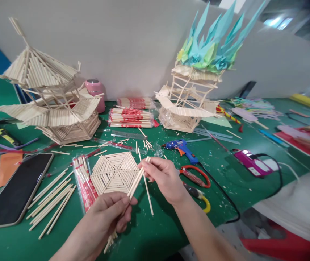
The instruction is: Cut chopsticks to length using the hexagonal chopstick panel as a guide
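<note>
A green bench [155, 232] carries everything. At the middle lies a flat hexagonal stick panel [113, 172]; at 8 o'clock, a smartphone [16, 190], face up, with loose wooden sticks [53, 203] just beside it. A stick pagoda [51, 105] stands at 10 o'clock, a second stick tower [190, 101] at 1 o'clock, and wrapped stick packets [130, 117] lie between them. At 3 o'clock lie a blue glue gun [183, 148] and red-handled scissors [195, 175].

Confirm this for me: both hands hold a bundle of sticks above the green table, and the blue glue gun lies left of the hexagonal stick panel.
One detail is wrong. In the head view the blue glue gun lies right of the hexagonal stick panel, not left. The left hand and right hand do hold a bundle of sticks above the green table.
</note>
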{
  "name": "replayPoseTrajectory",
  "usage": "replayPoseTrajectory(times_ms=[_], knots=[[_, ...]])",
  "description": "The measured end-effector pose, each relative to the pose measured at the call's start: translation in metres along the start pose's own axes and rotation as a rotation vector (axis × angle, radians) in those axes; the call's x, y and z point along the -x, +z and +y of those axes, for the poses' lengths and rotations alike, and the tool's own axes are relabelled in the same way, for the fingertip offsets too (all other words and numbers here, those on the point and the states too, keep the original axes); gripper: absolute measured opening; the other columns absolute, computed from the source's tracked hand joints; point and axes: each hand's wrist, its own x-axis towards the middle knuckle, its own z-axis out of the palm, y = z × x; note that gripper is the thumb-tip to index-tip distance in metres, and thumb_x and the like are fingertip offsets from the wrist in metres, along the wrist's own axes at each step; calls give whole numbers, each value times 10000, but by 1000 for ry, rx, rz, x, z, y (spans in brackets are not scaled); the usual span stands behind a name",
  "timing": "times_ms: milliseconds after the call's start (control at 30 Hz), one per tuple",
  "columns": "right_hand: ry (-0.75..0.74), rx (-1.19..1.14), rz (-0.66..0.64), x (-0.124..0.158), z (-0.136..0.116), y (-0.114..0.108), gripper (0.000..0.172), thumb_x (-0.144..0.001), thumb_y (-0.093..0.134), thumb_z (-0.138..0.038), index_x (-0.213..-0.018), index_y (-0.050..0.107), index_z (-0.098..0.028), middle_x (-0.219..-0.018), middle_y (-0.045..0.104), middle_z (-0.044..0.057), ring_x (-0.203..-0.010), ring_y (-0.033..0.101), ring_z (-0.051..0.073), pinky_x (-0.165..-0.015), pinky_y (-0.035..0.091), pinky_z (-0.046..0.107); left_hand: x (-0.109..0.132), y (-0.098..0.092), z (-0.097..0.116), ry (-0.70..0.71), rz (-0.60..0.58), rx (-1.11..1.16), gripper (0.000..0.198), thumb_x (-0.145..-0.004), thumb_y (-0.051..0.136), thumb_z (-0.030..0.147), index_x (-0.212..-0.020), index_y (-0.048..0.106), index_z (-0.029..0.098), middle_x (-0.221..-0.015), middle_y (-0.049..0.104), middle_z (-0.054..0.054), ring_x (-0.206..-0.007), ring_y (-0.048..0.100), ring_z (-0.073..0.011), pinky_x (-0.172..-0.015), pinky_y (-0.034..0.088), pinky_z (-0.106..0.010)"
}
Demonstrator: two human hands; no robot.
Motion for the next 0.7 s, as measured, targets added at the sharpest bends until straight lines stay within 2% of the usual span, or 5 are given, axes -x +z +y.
replayPoseTrajectory(times_ms=[367, 467, 567, 633, 700], knots=[[-56, -25, -52, -1, -6, 2, 197, -792, 563, -294, -694, 664, -157, -578, 481, -26, -533, 396, 85, -487, 302, 220, -2, -5, -3, -17, -28, 73, 230, -668, 700, 354, -688, 694, 125, -489, 479, 35, -434, 330, -41, -448, 236, -190], [-35, -70, 9, -5, -5, 2, 217, -764, 567, -336, -676, 650, -156, -551, 431, -34, -490, 341, 80, -457, 267, 224, -1, -7, -5, -11, -17, 61, 221, -678, 695, 345, -694, 700, 124, -482, 460, 38, -443, 320, -40, -450, 230, -183], [-63, -54, 149, -13, -4, -5, 255, -806, 444, -385, -740, 593, -189, -570, 353, -53, -476, 289, 83, -449, 250, 218, 2, -11, -7, 2, 1, 20, 257, -658, 708, 377, -692, 705, 122, -465, 438, 44, -440, 307, -42, -440, 211, -183], [-79, 12, 221, -17, -3, -14, 299, -844, 337, -398, -762, 548, -204, -587, 320, -57, -479, 281, 89, -450, 246, 214, 5, -15, -6, 20, 50, 15, 276, -621, 732, 394, -685, 707, 127, -460, 442, 45, -438, 299, -43, -438, 203, -183], [-61, 131, 194, -16, 0, -20, 312, -855, 334, -400, -726, 534, -198, -569, 341, -56, -470, 308, 90, -444, 243, 213, 8, -19, -4, 35, 140, 39, 289, -573, 762, 397, -673, 705, 132, -475, 468, 38, -443, 307, -43, -444, 208, -178]])
